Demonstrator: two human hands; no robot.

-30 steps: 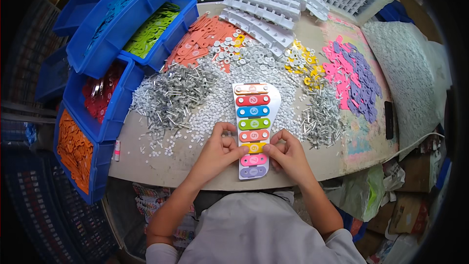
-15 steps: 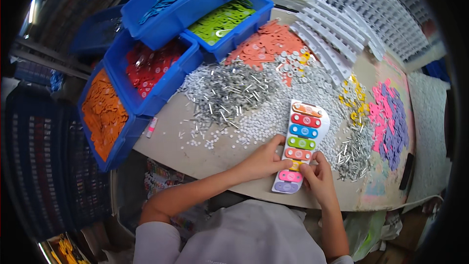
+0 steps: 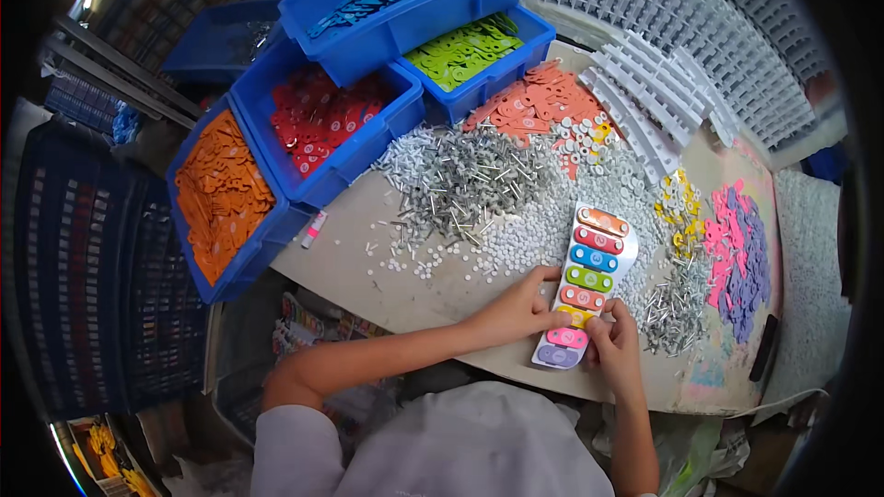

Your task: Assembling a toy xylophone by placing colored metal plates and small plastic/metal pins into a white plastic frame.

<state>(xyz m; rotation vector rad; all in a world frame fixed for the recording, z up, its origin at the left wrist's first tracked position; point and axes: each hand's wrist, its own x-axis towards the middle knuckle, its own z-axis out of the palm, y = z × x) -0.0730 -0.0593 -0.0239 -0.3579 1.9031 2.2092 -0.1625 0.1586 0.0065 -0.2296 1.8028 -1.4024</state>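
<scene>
A toy xylophone [image 3: 589,278] with a white base and a row of coloured bars, orange at the far end and purple at the near end, is tilted over the near part of the table. My left hand [image 3: 523,310] grips its left edge, thumb on the yellow bar [image 3: 577,317]. From the right, my right hand [image 3: 615,342] holds the same bar's other end with thumb and fingers. White caps [image 3: 520,248] and metal pins [image 3: 488,170] lie in heaps just beyond the xylophone. Fingertips under the base are hidden.
Blue bins [image 3: 322,186] at the left and back hold orange, red, blue and green bars. Loose coral bars [image 3: 529,101], yellow bars [image 3: 680,207], pink bars [image 3: 727,239] and purple bars [image 3: 750,281] lie farther out. White slotted strips [image 3: 645,97] are stacked at the back right.
The whole view has shifted, so the table and bins appear farther right. Both hands keep their hold on the xylophone at the yellow bar, with little change in grip.
</scene>
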